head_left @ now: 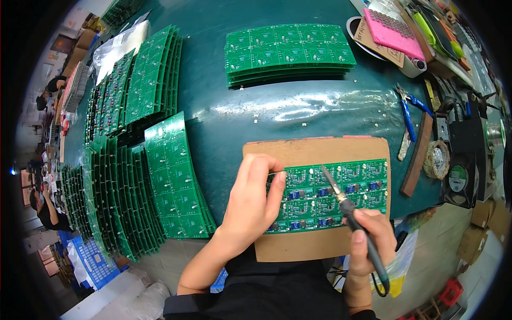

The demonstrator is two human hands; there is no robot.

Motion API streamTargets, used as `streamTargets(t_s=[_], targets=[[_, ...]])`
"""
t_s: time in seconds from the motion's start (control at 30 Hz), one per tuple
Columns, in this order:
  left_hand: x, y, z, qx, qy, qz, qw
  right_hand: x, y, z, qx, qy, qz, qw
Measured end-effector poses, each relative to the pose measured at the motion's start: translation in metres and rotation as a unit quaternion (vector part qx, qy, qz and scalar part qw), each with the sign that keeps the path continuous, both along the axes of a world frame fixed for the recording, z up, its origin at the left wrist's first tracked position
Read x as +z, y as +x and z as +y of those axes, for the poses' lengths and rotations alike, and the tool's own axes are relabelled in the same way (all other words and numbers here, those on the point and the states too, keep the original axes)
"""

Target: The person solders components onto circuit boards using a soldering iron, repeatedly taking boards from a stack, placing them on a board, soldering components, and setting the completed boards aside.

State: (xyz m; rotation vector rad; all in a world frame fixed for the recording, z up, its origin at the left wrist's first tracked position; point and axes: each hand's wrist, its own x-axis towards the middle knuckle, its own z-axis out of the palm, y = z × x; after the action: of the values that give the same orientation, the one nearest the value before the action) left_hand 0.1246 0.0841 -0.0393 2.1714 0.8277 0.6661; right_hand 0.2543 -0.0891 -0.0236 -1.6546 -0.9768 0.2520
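A green circuit board panel (354,197) with blue and white parts lies on a piece of brown cardboard (320,248) right before me. My left hand (255,194) rests at the panel's left edge, thumb and fingers closed at its upper left corner; whatever is between the fingertips is hidden. In my right hand (373,242) is a soldering iron (349,208), held like a pen. Its metal tip points up and left, over the panel's upper row; whether it touches the board, I cannot tell.
Several board panels (125,197) stand in rows at left, with a leaning stack (178,178) beside them. A flat stack (290,48) lies at the back. To the right are blue-handled cutters (408,114), a solder coil (437,159), a black fan (458,178) and a pink pad (392,32).
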Motion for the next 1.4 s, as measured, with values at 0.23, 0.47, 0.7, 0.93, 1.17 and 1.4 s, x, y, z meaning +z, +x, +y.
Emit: streamTargets(t_s=[0.23,0.47,0.7,0.93,1.17,1.4], targets=[[-0.001,0.025,-0.01,-0.075,0.019,-0.003,0.997,-0.003,0.015,-0.006,0.015,-0.003,-0.01,1.0],[-0.009,0.034,-0.011,-0.062,0.039,0.014,0.997,-0.003,0.018,-0.002,0.042,-0.022,0.011,0.999],[-0.005,0.036,-0.012,-0.063,0.034,0.044,0.996,-0.006,0.019,0.001,0.053,-0.013,0.003,0.999],[0.026,0.04,-0.012,-0.011,-0.097,0.05,0.994,-0.005,0.034,-0.022,-0.056,0.012,-0.022,0.998],[0.008,0.06,-0.021,-0.113,-0.001,0.021,0.993,-0.005,0.039,-0.024,-0.026,0.016,0.008,0.999],[-0.002,0.068,-0.023,-0.107,0.044,0.046,0.992,-0.007,0.042,-0.023,-0.012,-0.003,0.014,1.0]])
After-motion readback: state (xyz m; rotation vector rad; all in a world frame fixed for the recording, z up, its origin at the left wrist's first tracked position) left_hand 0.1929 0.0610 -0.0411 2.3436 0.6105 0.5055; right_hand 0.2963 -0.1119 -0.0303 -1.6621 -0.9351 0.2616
